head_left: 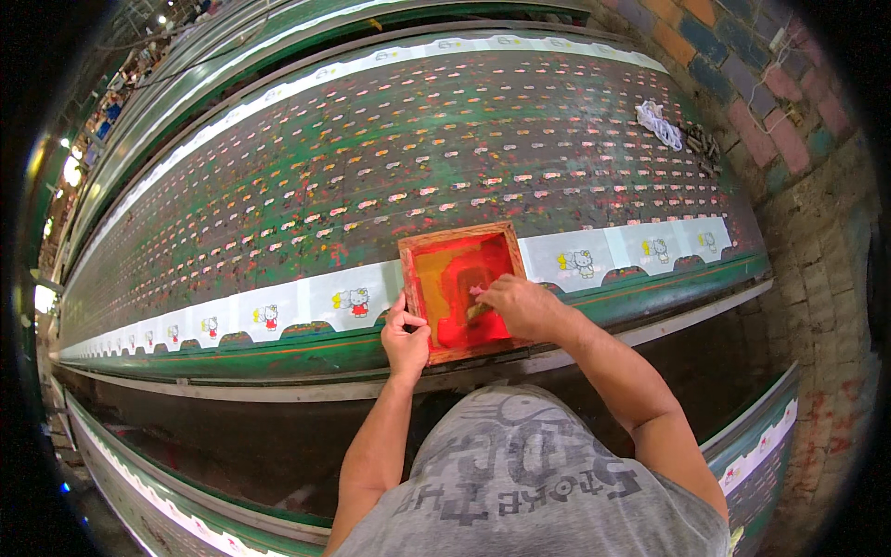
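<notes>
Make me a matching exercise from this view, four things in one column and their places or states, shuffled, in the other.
Things
1. Rectangular brown wooden frame
2. Crumpled white bundle
3. Bare left hand
4. Bare right hand

Places or states
A. At the frame's left side
B. Near the far right corner of the long green-and-dark table
C. Reaching in over the frame's right side
D. Coloured red across much of its inside

Pairs: 1-D, 2-B, 3-A, 4-C
</notes>
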Demonstrator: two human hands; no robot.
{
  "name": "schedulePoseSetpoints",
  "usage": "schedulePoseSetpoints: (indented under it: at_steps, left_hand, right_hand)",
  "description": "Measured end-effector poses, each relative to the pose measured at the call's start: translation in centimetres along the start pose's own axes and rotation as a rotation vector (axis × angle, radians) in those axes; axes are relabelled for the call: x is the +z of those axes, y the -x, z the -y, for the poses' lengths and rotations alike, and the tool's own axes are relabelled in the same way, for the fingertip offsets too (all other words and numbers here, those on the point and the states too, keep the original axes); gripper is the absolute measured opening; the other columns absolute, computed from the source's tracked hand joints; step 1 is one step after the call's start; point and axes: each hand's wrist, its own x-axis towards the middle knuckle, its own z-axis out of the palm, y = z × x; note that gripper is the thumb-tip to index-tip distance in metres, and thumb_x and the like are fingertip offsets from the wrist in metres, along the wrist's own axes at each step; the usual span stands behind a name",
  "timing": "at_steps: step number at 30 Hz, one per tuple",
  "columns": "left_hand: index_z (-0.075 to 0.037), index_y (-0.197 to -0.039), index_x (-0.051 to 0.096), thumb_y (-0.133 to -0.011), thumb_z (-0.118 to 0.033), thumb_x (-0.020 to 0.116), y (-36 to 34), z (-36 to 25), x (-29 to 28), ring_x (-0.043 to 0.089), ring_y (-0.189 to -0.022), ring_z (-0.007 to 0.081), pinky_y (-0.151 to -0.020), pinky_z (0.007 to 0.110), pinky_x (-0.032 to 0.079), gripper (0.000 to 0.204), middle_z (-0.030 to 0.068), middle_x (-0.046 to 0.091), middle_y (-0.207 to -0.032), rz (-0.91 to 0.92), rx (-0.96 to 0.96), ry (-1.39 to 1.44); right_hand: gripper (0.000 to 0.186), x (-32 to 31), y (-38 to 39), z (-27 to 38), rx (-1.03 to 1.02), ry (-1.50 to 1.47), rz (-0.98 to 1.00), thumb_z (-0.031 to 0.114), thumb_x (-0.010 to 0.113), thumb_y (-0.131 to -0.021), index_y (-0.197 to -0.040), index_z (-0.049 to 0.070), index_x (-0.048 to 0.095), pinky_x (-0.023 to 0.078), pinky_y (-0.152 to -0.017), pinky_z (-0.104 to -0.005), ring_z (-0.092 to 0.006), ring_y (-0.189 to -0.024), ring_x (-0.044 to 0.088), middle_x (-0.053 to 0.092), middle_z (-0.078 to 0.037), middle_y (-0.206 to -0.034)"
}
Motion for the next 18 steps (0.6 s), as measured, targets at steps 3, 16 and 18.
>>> schedulePoseSetpoints:
  at_steps: [3,16,18]
  left_hand:
    - [0.004,-0.106,0.078,-0.079,0.014,0.073,0.0,-0.1,0.2,0.067,-0.142,0.0207,-0.129,0.04,0.041,0.029,0.0144,0.083,-0.126,-0.004,0.047,-0.009]
    - [-0.006,-0.079,0.067,-0.081,0.011,0.077,0.0,0.6,-0.2,0.056,-0.155,0.0368,-0.128,0.046,0.041,0.02,0.0279,0.059,-0.167,0.033,0.133,-0.039]
    - [-0.006,-0.079,0.066,-0.081,0.012,0.076,0.0,0.5,-0.1,0.056,-0.156,0.036,-0.129,0.046,0.04,0.02,0.0287,0.058,-0.168,0.039,0.131,-0.037]
  right_hand:
    - [0.044,0.4,-2.6,-2.1,0.101,0.019,-0.075,-0.002,0.068,-0.085,-0.127,0.002,0.079,0.056,-0.113,-0.0475,-0.0384,-0.123,0.07,0.078,-0.017,-0.12]
    - [0.056,4.0,-1.1,0.7,0.108,0.007,-0.275,-0.003,0.067,-0.086,-0.139,0.011,0.079,0.056,-0.108,-0.05,-0.0378,-0.12,0.071,0.078,-0.016,-0.13]
    - [0.055,4.6,0.1,2.4,0.124,0.036,-0.247,0.0,0.068,-0.087,-0.14,0.012,0.079,0.056,-0.108,-0.0497,-0.0368,-0.121,0.07,0.077,-0.015,-0.133]
